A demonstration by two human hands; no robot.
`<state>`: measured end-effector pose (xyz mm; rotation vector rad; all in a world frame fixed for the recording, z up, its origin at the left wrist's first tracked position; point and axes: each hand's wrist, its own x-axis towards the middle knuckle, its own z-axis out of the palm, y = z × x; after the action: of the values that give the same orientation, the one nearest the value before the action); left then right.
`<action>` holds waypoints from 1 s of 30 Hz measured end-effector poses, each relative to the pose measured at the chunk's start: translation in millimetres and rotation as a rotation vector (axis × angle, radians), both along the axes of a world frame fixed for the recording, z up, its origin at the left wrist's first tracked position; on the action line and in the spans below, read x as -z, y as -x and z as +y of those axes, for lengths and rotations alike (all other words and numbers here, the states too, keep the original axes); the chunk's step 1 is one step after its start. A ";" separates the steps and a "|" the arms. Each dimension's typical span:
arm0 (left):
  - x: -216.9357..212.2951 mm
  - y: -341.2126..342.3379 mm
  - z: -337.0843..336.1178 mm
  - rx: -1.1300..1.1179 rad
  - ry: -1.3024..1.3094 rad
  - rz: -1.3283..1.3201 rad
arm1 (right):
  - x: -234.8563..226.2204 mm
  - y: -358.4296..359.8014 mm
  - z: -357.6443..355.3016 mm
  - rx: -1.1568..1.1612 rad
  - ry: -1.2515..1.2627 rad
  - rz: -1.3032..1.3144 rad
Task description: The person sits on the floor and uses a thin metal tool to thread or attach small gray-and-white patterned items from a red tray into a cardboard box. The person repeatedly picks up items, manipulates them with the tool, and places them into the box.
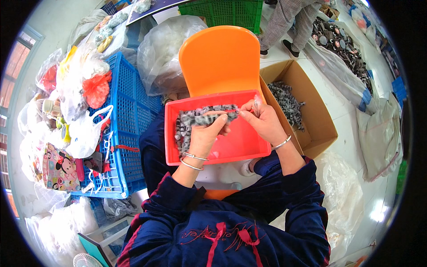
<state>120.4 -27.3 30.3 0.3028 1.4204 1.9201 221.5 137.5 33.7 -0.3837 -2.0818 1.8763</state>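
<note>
My left hand (208, 133) is closed on a grey-and-black striped plush piece (201, 119), held over the red plastic bin (244, 149). Close to its end, my right hand (263, 123) pinches with thumb and forefinger. Something thin and shiny shows at the right fingers, too small to name. More striped plush pieces (181, 141) lie along the left and far sides of the bin. The bin rests on the seat of an orange chair (219, 60), whose back rises behind it.
A cardboard box (322, 122) at the right holds more striped plush. To the left stands a blue plastic crate (126, 89) piled with bags. Beyond the chair are a clear bag (164, 49) of white stuffing, a green crate (224, 13) and a standing person's legs (289, 22).
</note>
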 end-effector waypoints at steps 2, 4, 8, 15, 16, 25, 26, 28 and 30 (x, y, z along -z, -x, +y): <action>3.6 -2.2 1.1 0.010 -0.006 0.039 | 2.1 0.1 -0.4 -0.028 0.014 -0.018; 2.1 -5.0 3.1 0.025 -0.022 0.027 | 0.2 1.0 -2.7 -0.056 0.037 -0.018; 6.0 0.1 4.4 0.044 -0.021 0.076 | -10.5 -1.0 -4.0 -0.088 0.046 -0.049; 13.5 -5.3 12.1 -0.016 0.056 0.185 | 0.9 1.0 -8.2 -0.015 -0.052 -0.044; 14.7 -8.6 14.8 -0.050 0.078 0.205 | 2.6 1.0 -11.5 0.053 -0.210 -0.047; 11.5 -14.5 21.8 -0.027 0.021 0.247 | 1.7 4.3 -11.6 0.129 0.201 0.040; 8.0 -12.4 21.3 -0.017 0.007 0.185 | -0.4 0.8 -7.9 0.110 0.304 -0.035; 5.2 -11.8 21.1 -0.023 -0.006 0.081 | -3.0 0.2 -10.7 0.050 0.331 -0.104; 0.6 -13.1 20.3 0.005 -0.038 0.026 | 2.6 1.2 -11.1 -0.016 0.386 -0.126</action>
<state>133.5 -7.0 29.7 0.3498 1.4002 1.9473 220.3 126.4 31.1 -0.5883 -1.7902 2.3196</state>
